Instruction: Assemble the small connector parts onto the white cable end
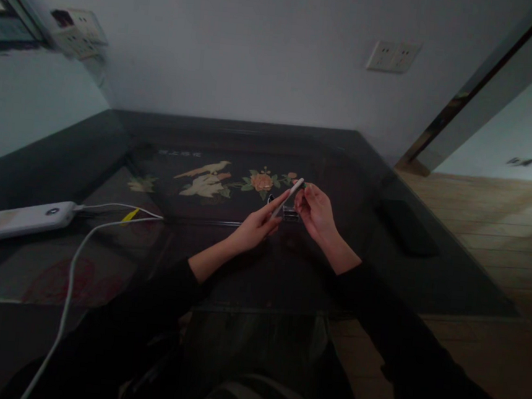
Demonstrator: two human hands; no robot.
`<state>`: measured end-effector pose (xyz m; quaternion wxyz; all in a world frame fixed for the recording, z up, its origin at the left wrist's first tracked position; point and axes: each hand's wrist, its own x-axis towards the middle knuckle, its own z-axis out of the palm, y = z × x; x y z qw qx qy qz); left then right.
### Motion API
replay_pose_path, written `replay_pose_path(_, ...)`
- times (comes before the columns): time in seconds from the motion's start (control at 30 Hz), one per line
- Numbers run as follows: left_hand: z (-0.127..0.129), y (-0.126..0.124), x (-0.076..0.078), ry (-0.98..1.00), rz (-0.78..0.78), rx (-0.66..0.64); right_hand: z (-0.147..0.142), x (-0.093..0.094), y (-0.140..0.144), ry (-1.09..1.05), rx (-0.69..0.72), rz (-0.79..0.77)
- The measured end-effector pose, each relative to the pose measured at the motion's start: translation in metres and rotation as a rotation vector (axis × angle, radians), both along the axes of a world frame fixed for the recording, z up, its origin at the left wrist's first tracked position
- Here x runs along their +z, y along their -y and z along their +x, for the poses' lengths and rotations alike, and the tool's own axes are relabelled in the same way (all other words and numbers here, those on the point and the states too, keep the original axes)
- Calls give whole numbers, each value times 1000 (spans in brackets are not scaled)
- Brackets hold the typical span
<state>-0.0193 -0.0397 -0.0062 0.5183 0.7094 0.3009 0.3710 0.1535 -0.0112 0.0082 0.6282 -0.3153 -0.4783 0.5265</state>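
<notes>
Dark table (426, 282) with bird-and-flower inlay; white power bank (19, 219).

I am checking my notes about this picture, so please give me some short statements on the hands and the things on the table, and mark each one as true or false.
1. The left hand holds a slim white stick. True.
2. The right hand rests flat on the table, far from the left hand. False: it is raised close to the left hand, its fingers at the upper end of the stick.
3. A white power bank lies on the left part of the table with white cables plugged in. True.
4. The flat dark object lies between the two hands. False: it lies apart, to the right of them.
5. A bird and flower picture shows on the table. True.
</notes>
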Motion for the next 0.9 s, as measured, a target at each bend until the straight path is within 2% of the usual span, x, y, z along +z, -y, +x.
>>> replay_pose_path(0.23,-1,-5,-6,33,-23,63,0,0,0,13,19,41)
replay_pose_path(0.53,3,0,1,318,-358,-103,1,1,0,-16,-25,22)
replay_pose_path(0.73,2,1,2,336,-380,-128,0,1,1,2,9,22)
replay_pose_path(0.9,2,0,0,322,-365,-97,-1,-1,1,11,47,-11)
